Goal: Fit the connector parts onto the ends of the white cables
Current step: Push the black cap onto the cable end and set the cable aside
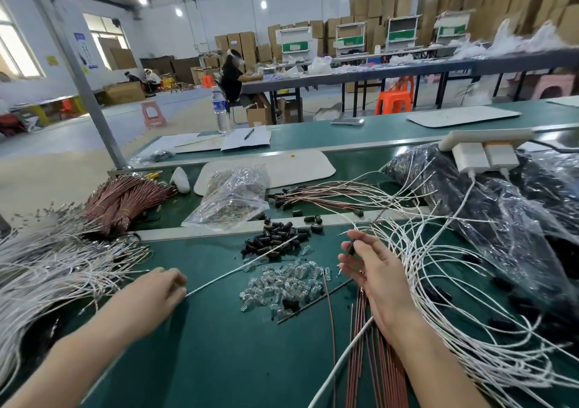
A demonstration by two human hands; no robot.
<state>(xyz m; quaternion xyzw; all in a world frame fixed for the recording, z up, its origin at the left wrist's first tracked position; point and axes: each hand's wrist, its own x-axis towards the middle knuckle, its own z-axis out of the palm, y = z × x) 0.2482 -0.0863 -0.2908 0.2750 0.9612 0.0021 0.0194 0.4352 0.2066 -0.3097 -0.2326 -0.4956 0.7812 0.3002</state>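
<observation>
The left hand [163, 285] lies knuckles-up, its forearm coming in from the lower left. Its curled fingers pinch one white cable [238, 268], which runs from the fingertips up and away to the right. The right hand [371, 271] stands on edge with the palm turned left. Its thumb and fingers are closed on one small black part [351, 249] at the top.

Two heaps lie between the hands, the clear heap [282, 285] nearer and the black heap [275, 238] just beyond it. A thick cable bundle [47, 266] spreads left of the left hand, and loose cable loops [454, 282] fan out right of the right hand. Copper wires [363, 360] run under the right wrist. Beyond the left hand sit one copper bundle [125, 198] and one clear bag [232, 194]. Beyond the right hand, one power strip [485, 134] carrying two chargers [470, 157] rests on dark bags [501, 213].

The table [219, 360] is covered in green matting. Farther off on it stand two white trays [297, 163] and one bottle [221, 107]. The room is a factory hall with stacked cartons [376, 7] along the back wall and one seated person [232, 75] at a far bench.
</observation>
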